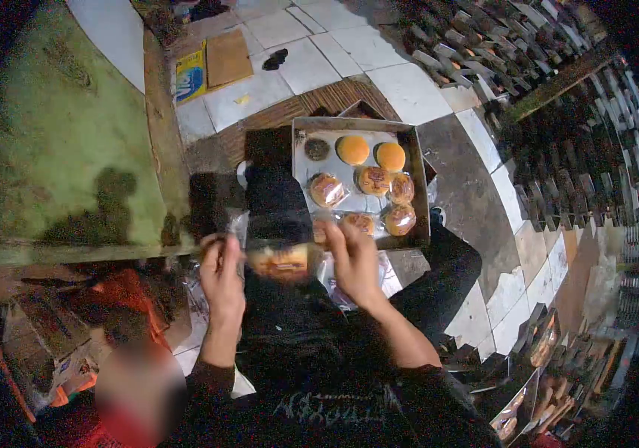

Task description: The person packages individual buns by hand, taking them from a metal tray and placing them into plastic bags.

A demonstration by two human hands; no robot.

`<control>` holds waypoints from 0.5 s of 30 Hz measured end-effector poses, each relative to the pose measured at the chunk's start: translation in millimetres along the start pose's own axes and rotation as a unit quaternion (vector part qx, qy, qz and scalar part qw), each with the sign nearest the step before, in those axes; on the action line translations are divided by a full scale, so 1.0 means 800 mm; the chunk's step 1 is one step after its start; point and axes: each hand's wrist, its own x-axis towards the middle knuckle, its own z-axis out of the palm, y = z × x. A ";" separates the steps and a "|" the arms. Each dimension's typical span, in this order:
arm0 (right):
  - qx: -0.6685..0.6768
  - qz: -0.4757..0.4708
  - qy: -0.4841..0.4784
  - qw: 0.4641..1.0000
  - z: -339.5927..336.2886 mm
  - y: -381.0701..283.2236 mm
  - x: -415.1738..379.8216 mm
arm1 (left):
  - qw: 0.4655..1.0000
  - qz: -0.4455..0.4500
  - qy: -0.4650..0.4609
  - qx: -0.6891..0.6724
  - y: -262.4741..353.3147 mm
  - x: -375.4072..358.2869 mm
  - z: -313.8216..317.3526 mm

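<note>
Between my two hands, over my lap, hangs a bun in clear plastic wrapping (280, 261), smeared by motion. My left hand (222, 270) pinches one end of the plastic, part of which sticks up above the fingers. My right hand (353, 265), its fingers curled, grips the opposite end; the fingertips are blurred. Just beyond the hands lies a metal tray (422, 160). It holds two bare golden buns (353, 150) at the far side and several wrapped buns (327, 190) nearer me. Some clear plastic bags (386, 280) lie below my right hand.
A greenish board (73, 134) stands at the left, with a yellow-blue packet (191, 75) and cardboard (228, 60) beyond it on the tiled floor (304, 56). Stacked dark metal pieces (573, 142) fill the right. Another person (140, 388) is at the lower left.
</note>
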 end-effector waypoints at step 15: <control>-0.212 -0.100 -0.300 0.925 -0.013 -0.014 -0.022 | 0.956 0.279 -0.032 0.082 -0.044 -0.081 -0.024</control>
